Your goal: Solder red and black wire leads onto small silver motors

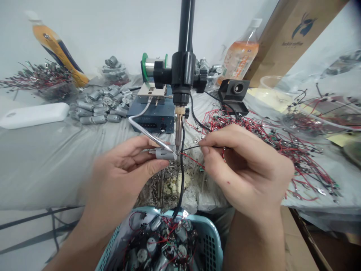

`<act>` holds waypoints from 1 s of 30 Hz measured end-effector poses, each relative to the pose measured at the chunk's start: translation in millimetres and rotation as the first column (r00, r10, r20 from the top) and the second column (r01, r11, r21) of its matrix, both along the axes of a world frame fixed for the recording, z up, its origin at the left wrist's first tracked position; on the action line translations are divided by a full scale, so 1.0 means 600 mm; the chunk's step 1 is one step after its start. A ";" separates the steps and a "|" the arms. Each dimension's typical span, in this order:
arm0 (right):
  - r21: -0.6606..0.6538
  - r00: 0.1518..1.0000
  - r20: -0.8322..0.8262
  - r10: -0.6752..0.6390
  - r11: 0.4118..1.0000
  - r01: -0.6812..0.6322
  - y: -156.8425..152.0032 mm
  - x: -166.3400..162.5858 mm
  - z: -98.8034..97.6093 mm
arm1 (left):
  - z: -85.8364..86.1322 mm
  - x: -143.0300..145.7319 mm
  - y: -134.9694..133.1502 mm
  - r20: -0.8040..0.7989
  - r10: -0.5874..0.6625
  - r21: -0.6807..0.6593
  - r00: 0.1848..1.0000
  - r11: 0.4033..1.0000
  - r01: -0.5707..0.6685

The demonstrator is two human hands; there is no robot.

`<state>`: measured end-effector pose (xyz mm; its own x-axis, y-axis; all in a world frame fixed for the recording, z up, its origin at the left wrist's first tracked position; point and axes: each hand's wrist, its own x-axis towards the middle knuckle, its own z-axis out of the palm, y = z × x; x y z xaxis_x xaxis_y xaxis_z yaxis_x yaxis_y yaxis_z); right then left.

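Over the table's near edge, the left hand is gripping a motor, the right hand pinching wires, steadiness mattering at the iron.

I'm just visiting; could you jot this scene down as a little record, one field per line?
Left hand: the left hand holds a small grey motor
Right hand: the right hand pinches a black wire
Above the motor's end: a soldering iron, pointing down; contact unclear
Beside the iron: a flexible metal tube, its end near the iron's tip
Left of the bench: a pile of grey motors
Right of the bench: a tangle of red wires
In front: a teal basket holding motors and wires
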<state>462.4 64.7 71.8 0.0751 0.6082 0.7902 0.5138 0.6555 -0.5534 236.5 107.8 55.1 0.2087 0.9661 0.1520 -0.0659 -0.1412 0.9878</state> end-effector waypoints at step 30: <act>-0.021 1.000 0.005 -0.001 1.000 0.001 -0.001 -0.002 0.001 | 0.000 -0.002 -0.005 -0.061 0.057 -0.021 0.997 0.998 -0.058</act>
